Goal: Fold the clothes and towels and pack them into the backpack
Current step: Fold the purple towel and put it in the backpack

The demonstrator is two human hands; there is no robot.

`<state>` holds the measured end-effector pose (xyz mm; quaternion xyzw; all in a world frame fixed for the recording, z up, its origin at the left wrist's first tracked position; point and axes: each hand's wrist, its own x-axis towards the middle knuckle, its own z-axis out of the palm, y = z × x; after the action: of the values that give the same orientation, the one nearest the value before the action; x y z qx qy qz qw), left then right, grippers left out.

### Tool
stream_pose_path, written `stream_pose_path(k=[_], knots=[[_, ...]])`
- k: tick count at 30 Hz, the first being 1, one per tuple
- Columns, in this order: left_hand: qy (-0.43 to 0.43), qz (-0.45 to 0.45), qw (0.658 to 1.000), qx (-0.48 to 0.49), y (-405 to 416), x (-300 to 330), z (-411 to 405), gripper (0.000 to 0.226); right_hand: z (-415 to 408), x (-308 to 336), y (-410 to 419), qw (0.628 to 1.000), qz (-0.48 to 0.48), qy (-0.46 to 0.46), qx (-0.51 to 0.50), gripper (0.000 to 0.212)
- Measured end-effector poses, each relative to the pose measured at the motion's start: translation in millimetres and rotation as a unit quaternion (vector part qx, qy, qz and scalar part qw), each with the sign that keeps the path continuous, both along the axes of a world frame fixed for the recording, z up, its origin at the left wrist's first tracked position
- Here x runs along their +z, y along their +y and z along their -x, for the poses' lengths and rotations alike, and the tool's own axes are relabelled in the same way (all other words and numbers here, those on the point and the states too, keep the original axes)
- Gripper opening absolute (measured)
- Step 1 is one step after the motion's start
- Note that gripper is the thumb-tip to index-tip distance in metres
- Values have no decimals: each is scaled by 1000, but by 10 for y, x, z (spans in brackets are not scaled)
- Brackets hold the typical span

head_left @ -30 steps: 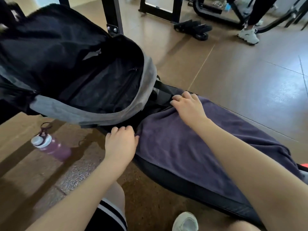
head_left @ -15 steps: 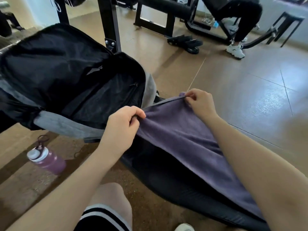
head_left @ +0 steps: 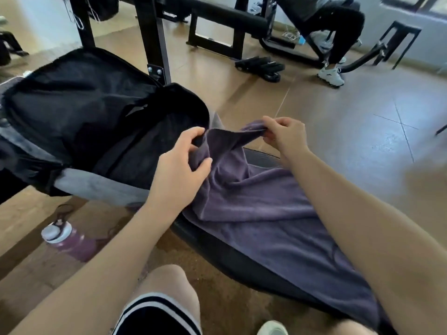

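A black bench [head_left: 242, 247] is carrying the towel [head_left: 266, 213] and backpack [head_left: 79, 117]; a bottle [head_left: 70, 240] is lying on the floor [head_left: 338, 122].

A towel [head_left: 261, 213] lies on a bench [head_left: 232, 250] beneath both hands; an open backpack [head_left: 79, 122] sits left of them, a bottle [head_left: 70, 240] below it.

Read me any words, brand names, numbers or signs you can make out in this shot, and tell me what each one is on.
No text can be read.
Backpack: a small pale mark on the lining, no letters legible.
Purple towel: a faint curved outline near its lower right, not readable as text.
Water bottle: no label visible.
White shoe on the far floor: too blurred to show any brand.
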<state>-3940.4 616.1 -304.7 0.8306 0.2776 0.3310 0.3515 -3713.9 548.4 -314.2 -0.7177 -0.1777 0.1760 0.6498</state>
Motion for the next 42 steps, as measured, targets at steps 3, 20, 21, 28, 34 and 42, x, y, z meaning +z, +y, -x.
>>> stream_pose_path(k=[3, 20, 21, 28, 34, 42], knots=[[46, 26, 994, -94, -325, -129, -261, 40, -247, -195, -529, 997, 6, 45, -69, 22], [196, -12, 936, -293, -1359, -741, -1586, 22, -828, -941, -2604, 948, 261, 70, -171, 5], [189, -31, 944, -267, -1241, -797, -1699, 21, -850, -999, -2601, 949, 258, 63, -171, 8], [322, -180, 902, -225, -636, -1049, -2214, 36, -1026, -1128, -2531, 957, 182, 16, -224, 21], [373, -261, 873, -176, -512, -1081, -2305, 33, -1170, -1252, -2619, 938, 243, -30, -246, 26], [396, -221, 879, -150, -382, -955, -2363, 25, -1205, -1182, -2491, 869, 447, -24, -210, 20]])
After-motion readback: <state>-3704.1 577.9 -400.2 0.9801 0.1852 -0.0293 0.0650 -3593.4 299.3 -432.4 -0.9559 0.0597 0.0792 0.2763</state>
